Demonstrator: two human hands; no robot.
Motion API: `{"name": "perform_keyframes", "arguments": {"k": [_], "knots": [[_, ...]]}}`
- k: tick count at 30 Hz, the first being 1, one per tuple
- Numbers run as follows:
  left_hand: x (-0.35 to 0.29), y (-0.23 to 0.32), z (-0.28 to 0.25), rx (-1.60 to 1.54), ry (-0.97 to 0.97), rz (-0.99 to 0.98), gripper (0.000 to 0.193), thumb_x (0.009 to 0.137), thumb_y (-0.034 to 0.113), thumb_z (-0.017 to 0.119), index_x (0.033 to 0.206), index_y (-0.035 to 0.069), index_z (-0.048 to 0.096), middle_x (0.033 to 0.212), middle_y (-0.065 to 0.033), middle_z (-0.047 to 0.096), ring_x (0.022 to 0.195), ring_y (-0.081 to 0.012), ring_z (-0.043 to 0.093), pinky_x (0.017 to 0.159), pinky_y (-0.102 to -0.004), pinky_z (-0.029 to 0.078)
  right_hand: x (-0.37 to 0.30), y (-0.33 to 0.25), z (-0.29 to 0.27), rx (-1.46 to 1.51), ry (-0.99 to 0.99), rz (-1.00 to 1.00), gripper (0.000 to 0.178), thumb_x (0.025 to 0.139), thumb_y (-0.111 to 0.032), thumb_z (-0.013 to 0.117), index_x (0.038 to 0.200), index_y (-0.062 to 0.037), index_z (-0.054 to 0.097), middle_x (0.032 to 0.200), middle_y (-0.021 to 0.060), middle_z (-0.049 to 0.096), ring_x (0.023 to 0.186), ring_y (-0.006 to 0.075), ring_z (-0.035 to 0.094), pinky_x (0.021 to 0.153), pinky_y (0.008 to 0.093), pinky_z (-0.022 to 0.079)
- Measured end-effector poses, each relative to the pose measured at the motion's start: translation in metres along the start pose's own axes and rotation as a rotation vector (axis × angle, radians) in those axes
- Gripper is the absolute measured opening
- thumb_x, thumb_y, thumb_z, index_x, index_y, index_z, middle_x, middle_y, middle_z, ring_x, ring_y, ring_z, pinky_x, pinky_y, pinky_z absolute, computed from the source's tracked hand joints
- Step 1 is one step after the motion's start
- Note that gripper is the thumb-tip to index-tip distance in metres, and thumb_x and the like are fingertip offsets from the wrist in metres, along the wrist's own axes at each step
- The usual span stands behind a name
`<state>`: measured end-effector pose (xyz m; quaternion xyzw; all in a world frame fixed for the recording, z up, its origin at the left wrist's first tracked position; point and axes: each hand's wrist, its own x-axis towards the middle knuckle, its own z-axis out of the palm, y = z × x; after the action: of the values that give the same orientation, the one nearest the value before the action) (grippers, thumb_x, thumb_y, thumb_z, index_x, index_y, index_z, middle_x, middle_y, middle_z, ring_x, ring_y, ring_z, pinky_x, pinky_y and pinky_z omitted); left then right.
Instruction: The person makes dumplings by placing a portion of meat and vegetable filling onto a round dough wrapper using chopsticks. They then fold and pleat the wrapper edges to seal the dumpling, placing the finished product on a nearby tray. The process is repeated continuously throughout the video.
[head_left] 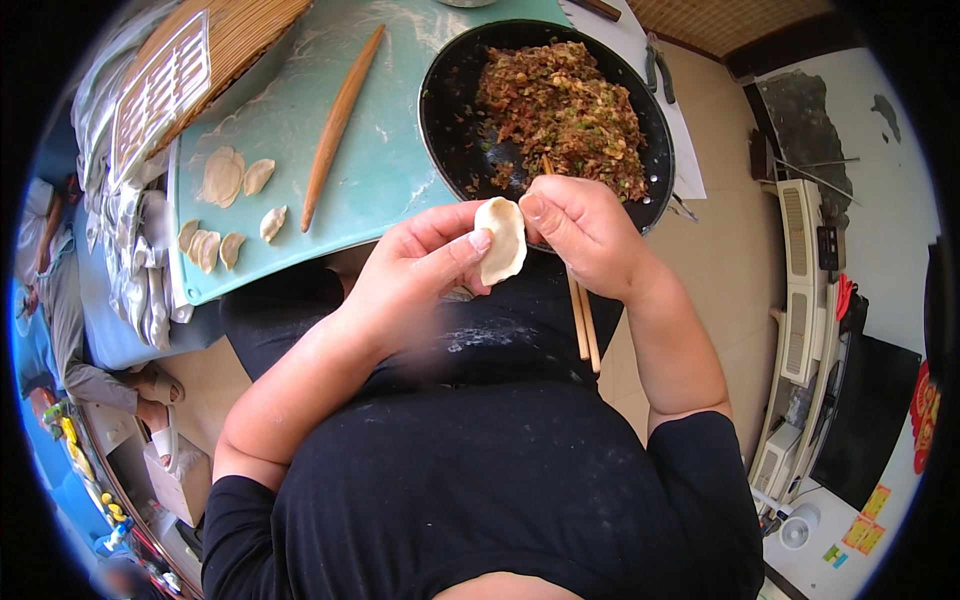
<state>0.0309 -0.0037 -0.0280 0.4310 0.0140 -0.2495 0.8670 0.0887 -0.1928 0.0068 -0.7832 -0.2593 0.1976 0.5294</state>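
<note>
A pale dumpling wrapper is cupped in the fingers of my left hand, the thumb pressing on its near side. My right hand is closed around a pair of wooden chopsticks, whose lower ends point down toward my lap. Its thumb and forefinger are at the wrapper's right edge; I cannot tell whether they pinch it. Just beyond both hands sits a black pan holding a heap of brown minced filling with green bits. Whether filling lies inside the wrapper is hard to make out.
A floured green mat bears a wooden rolling pin, a small stack of round wrappers and several folded dumplings. At upper left lies a woven tray beside crumpled grey cloth. Pliers rest right of the pan.
</note>
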Motion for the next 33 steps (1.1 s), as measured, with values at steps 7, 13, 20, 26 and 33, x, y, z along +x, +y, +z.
{"name": "perform_keyframes", "arguments": {"k": [7, 13, 20, 26, 33], "knots": [[0.000, -0.002, 0.003, -0.022, 0.031, 0.023, 0.034, 0.089, 0.016, 0.057, 0.119, 0.000, 0.052, 0.093, -0.0015, 0.061, 0.073, -0.0059, 0.054, 0.067, -0.0197, 0.045, -0.004, 0.001, 0.007, -0.149, 0.018, -0.070, 0.027, 0.089, -0.020, 0.051, 0.070, -0.0011, 0.050, 0.062, 0.0105, 0.049, 0.056, 0.0196, 0.047, 0.055, 0.0315, 0.040], [-0.002, 0.000, 0.000, -0.043, -0.017, 0.045, 0.035, 0.090, 0.016, 0.053, 0.122, 0.002, 0.049, 0.110, -0.0061, 0.058, 0.093, -0.0125, 0.057, 0.075, -0.0269, 0.048, -0.009, -0.003, 0.007, 0.037, 0.026, 0.004, 0.026, 0.088, -0.017, 0.052, 0.068, -0.0017, 0.047, 0.062, 0.0116, 0.048, 0.055, 0.0219, 0.046, 0.053, 0.0326, 0.040], [-0.003, 0.004, 0.006, -0.004, -0.004, 0.074, 0.037, 0.087, 0.013, 0.058, 0.122, 0.002, 0.048, 0.110, -0.0058, 0.058, 0.092, -0.0113, 0.056, 0.075, -0.0252, 0.048, -0.012, -0.002, 0.017, -0.146, 0.151, -0.135, 0.028, 0.089, -0.021, 0.053, 0.069, -0.0021, 0.048, 0.061, 0.0118, 0.045, 0.053, 0.0250, 0.045, 0.051, 0.0342, 0.039], [-0.005, 0.001, -0.002, 0.030, 0.033, 0.148, 0.038, 0.084, 0.010, 0.062, 0.119, 0.003, 0.050, 0.106, -0.0060, 0.060, 0.089, -0.0104, 0.056, 0.075, -0.0224, 0.048, -0.020, -0.006, 0.019, -0.200, 0.111, -0.138, 0.027, 0.088, -0.020, 0.054, 0.070, -0.0018, 0.049, 0.062, 0.0132, 0.047, 0.054, 0.0290, 0.048, 0.051, 0.0357, 0.039], [-0.011, 0.004, 0.002, 0.028, 0.040, 0.127, 0.037, 0.080, 0.004, 0.065, 0.115, 0.002, 0.052, 0.096, -0.0041, 0.061, 0.084, -0.0089, 0.058, 0.072, -0.0219, 0.048, -0.016, -0.010, 0.023, -0.322, 0.166, -0.224, 0.022, 0.086, -0.015, 0.055, 0.068, -0.0030, 0.049, 0.062, 0.0132, 0.049, 0.056, 0.0310, 0.050, 0.049, 0.0377, 0.038]]}}
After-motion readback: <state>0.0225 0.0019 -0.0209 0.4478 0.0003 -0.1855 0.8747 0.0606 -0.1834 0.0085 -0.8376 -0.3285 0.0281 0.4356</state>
